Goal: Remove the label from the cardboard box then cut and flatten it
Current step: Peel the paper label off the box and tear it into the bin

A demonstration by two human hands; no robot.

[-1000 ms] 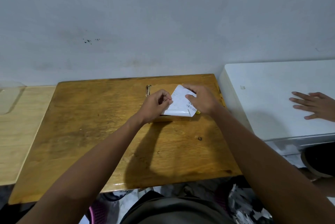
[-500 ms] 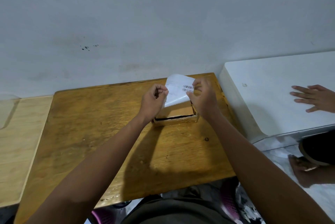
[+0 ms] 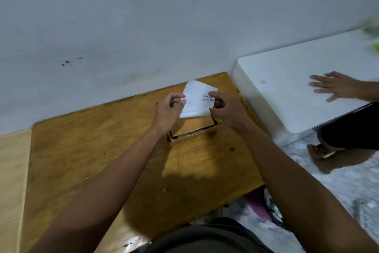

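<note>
Label (image 3: 200, 99) lifted off the cardboard box (image 3: 193, 129) — white, barcode facing up, held above the box's far half. Lower edge close over the box top; impossible to tell whether a strip of it is stuck there or all of it is free. So step 1 of 3 done or nearly done (judging by how things lie); cutting and flattening not begun, box standing whole on the wooden counter (image 3: 102, 150). No cutting tool clearly in view.

Left hand (image 3: 169, 112) pinching the label's left edge, right hand (image 3: 227, 111) pinching its right side by the barcode — both hands directly above the box, neither touching it. Off to the right, another person's hand (image 3: 336, 86) flat on a white surface (image 3: 287, 97).
</note>
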